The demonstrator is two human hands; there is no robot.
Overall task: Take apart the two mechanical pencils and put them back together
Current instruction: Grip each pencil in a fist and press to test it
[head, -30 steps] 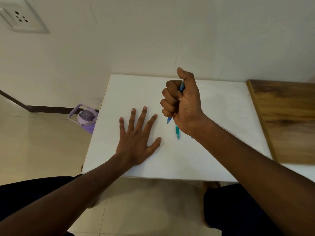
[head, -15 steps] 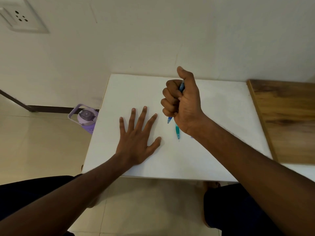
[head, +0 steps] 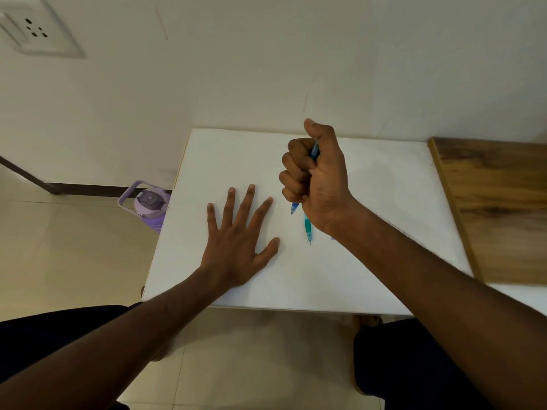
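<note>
Two mechanical pencils are bunched in my right hand [head: 318,179], which is curled into a fist around them with the thumb sticking up. The blue pencil [head: 295,208] pokes out below my little finger, and a bit of its barrel shows again at the top of the fist beside the thumb. The teal pencil [head: 307,227] hangs lower, its fine metal tip pointing down toward the desk [head: 384,232]; I cannot tell whether that tip touches the surface or sits just above it. My left hand [head: 236,244] lies flat on the desk with fingers spread, holding nothing, a little apart from the pencils.

Almost nothing has changed over the last second: the fist has kept its place over the middle of the desk and the left hand has stayed pressed down. My guess is that I am at the very start, with both pencils whole and no part yet pulled off. Next I would need to free one pencil and bring my left hand in to pull off its parts.

Most of each barrel is buried in my fist, so caps, clips and erasers are out of sight. A faint purplish speck by my right wrist is too small to identify.
</note>
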